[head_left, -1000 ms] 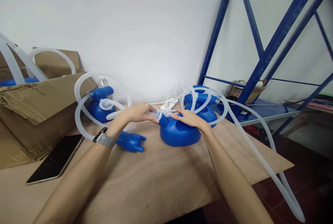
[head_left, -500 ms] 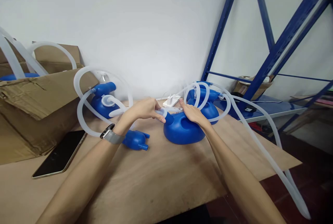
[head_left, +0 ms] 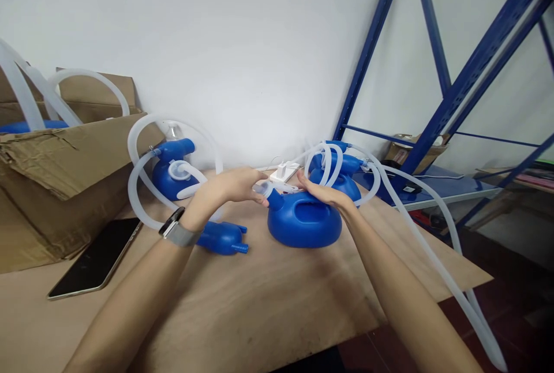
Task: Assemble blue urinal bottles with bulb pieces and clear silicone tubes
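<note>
A blue plastic bottle [head_left: 303, 228] with a built-in handle opening lies on the table, its short neck pointing up and left. At that neck my left hand [head_left: 242, 184] has thumb and fingers closed round a translucent collar-like cap [head_left: 264, 189]. My right hand [head_left: 322, 191] presses on the bottle's upper right side with the thumb raised; its fingers are mostly hidden behind the bottle. Beneath my left wrist lies a smaller blue piece [head_left: 223, 238] with two spouts, partly covered by the watch arm.
More blue bottles with translucent hoses stand at left [head_left: 167, 176] and behind right [head_left: 346, 188]. A hose [head_left: 437, 263] hangs past the table's right edge. Also around are a cardboard box [head_left: 73, 176], a phone [head_left: 95, 260], a white power strip [head_left: 283, 172] and blue shelving [head_left: 471, 73].
The bottle has tipped slightly, showing more of its handle opening. My right hand has shifted up and back off that opening; my left hand stays at the neck, its grip turned a little.
</note>
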`<state>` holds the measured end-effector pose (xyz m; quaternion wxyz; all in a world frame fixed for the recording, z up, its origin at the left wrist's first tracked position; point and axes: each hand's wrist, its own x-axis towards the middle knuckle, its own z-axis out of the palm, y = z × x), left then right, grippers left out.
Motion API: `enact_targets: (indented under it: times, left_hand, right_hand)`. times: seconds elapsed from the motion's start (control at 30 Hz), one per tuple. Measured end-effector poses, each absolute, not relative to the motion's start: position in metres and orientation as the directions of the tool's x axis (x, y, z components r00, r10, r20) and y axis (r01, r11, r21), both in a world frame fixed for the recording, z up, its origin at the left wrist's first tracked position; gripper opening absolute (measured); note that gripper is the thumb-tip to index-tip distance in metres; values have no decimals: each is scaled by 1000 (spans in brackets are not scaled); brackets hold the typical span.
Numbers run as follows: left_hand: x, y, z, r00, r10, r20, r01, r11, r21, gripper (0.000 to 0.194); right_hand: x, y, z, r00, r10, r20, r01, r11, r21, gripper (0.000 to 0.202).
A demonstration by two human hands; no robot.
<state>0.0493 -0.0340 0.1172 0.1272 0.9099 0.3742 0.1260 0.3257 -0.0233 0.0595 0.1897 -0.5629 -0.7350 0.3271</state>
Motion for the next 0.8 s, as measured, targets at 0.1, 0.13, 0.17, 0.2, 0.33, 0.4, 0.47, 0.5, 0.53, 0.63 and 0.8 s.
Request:
enact_targets:
  times: [0.1, 0.13, 0.17, 0.2, 0.33, 0.4, 0.47, 0.5, 0.53, 0.63, 0.8]
  left_hand:
    - [38, -64, 130, 638, 735, 229, 638, -671, 377, 47]
    - [33, -71, 132, 638, 734, 232, 629, -671, 393, 33]
    - [29, -75, 133, 640, 741, 204, 629, -658, 414, 22]
    - [25, -74, 132, 631, 761, 151, 637, -620, 458, 22]
    - [22, -40, 111, 362, 908, -211, 579, -41, 815, 17]
    - [28, -17, 95, 310, 922, -234, 519, 42, 853, 11]
    - [38, 1, 80, 292, 926, -238, 457, 83, 886, 10]
    - [44, 6, 74, 287, 928, -236, 419, 100, 902, 9]
    - [49, 10, 68, 288, 929, -234, 379, 114, 918, 8]
    - [64, 14, 57, 303, 921, -246, 258, 170, 951, 6]
    - [79, 12, 46, 396, 859, -325, 16, 347, 938, 10]
  right_hand:
    - [319, -28, 62, -255, 964, -81, 792, 160, -589, 82]
    - [319, -29, 61, -232, 971, -66, 816, 157, -556, 82]
    - [318, -29, 61, -218, 974, -58, 828, 153, -540, 83]
    - [319, -30, 60, -213, 975, -57, 829, 150, -538, 82]
    - [323, -31, 58, -243, 970, -27, 801, 185, -570, 77]
    - [326, -30, 57, -239, 971, 8, 789, 199, -581, 80]
    - [328, -29, 56, -222, 974, 40, 783, 202, -588, 85]
    - [328, -28, 56, -216, 975, 45, 777, 200, -597, 88]
    - [328, -27, 55, -213, 976, 46, 767, 196, -611, 90]
    - [325, -25, 57, -206, 978, 33, 737, 177, -653, 92]
    - [320, -23, 60, -169, 985, 10, 768, 139, -625, 84]
